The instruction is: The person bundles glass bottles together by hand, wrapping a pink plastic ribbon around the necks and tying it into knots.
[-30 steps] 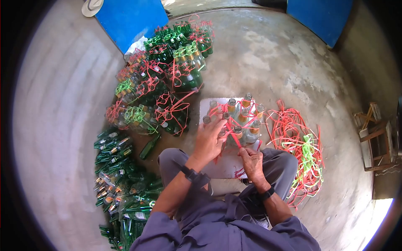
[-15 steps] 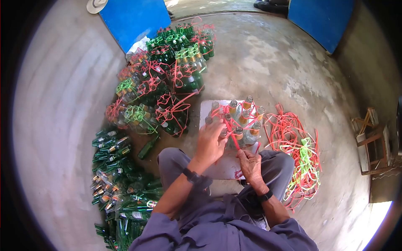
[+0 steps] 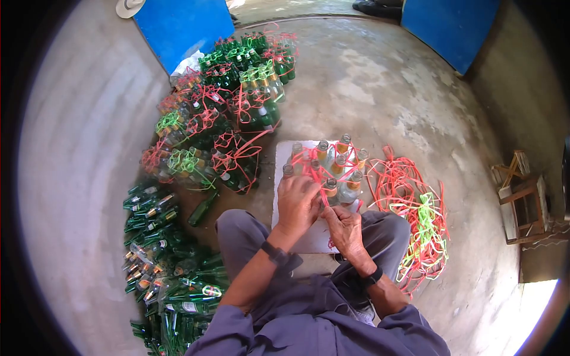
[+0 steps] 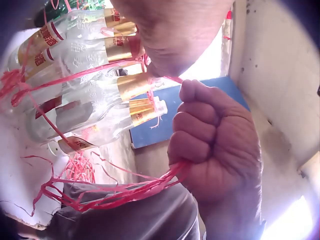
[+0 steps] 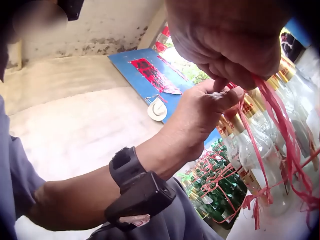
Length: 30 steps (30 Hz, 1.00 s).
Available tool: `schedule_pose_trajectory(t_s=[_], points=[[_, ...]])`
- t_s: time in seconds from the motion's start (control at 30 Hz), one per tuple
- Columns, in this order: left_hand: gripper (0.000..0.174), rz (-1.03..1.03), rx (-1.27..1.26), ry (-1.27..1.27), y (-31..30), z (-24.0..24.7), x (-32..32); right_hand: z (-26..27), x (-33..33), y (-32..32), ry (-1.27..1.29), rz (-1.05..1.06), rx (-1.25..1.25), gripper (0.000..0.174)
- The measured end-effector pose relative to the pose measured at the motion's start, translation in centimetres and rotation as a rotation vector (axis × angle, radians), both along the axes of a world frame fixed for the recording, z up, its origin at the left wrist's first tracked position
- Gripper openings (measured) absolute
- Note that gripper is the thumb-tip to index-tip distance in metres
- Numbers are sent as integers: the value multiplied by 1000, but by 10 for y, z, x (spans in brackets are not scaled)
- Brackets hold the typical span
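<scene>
Several clear glass bottles (image 3: pixel 349 193) with gold neck labels stand in a cluster on a white board (image 3: pixel 313 242) before the person's knees. Red plastic twine (image 4: pixel 75 77) winds round and between their necks. At the near left of the cluster, the left hand (image 3: pixel 297 204) has thumb and fingertips pinched on a strand right by the necks. The right hand (image 3: pixel 346 231) sits just right of it, curled into a fist around the twine; loose ends (image 4: pixel 115 195) trail out below that fist in the left wrist view. Both hands hide part of the nearest necks.
Bundles of tied bottles (image 3: pixel 225 160) stand on the left, with loose green bottles (image 3: pixel 172 267) heaped nearer. A pile of red and green twine (image 3: pixel 409 213) lies on the floor at right. Farther right is a small wooden stool (image 3: pixel 525 204). Blue door panels (image 3: pixel 184 29) stand at the back.
The right hand has come left and closer to the left hand, so the twine stretch between them is shorter. The left hand has dropped slightly toward the person. The bottles stay in place.
</scene>
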<state>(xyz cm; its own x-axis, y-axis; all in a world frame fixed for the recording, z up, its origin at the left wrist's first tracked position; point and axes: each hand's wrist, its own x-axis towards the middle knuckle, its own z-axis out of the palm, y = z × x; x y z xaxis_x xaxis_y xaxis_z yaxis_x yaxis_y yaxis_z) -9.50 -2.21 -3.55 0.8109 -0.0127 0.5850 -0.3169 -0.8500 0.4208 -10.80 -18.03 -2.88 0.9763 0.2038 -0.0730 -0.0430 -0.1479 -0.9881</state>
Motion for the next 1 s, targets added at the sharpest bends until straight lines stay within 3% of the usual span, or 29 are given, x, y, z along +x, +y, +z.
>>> schedule_pose_trajectory(t_s=[0.2,0.6,1.0], points=[[17,-16,-66,-50,1,-3,-5,3,-2,5,-43,48,26,23],[31,-67,-147,-121,4,-9,3,-1,-3,12,-34,106,52,25],[30,-13,-163,-121,-1,-17,5,2,-7,8,5,108,35,27]])
